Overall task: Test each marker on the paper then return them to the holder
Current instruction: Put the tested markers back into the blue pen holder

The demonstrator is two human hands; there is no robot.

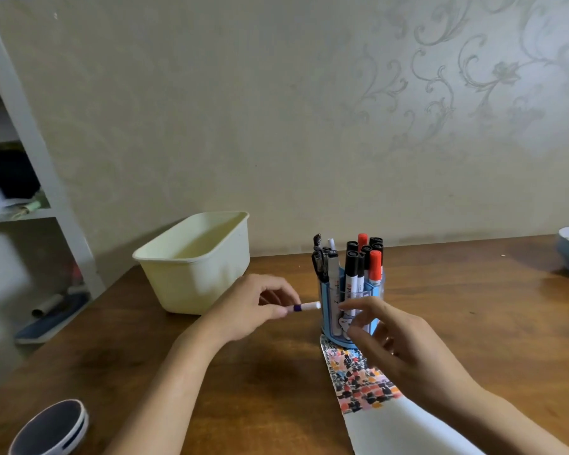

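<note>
Hands meet just in front of the holder (pixel 350 318), near the middle of the desk (pixel 260 372). Left hand (pixel 255 310) pinches a marker (pixel 304 307) between fingertips and thumb; the marker lies level, white end toward the holder, with a purple band beside the fingers. Right hand (pixel 388 336) hangs loosely spread, fingers slightly bent and holding nothing, its fingertips near the marker's white end and across the lower front of the holder. Whether that white end is a cap cannot be told.

Paper (pixel 408 428) runs from the holder's base toward the near edge of the desk; the stretch nearest the holder is already dense with coloured test marks, the nearer stretch is bare. The holder stands upright on the paper's far end, full of black and red markers.

Judgement: the step in hand is readying this marker for its test. Recommended: steady the barrel with the left hand, pull the end piece straight along the marker's line, and keep clear of the holder, which could tip if struck. Make the stroke on the bare stretch of paper, then reseat the marker upright.
</note>
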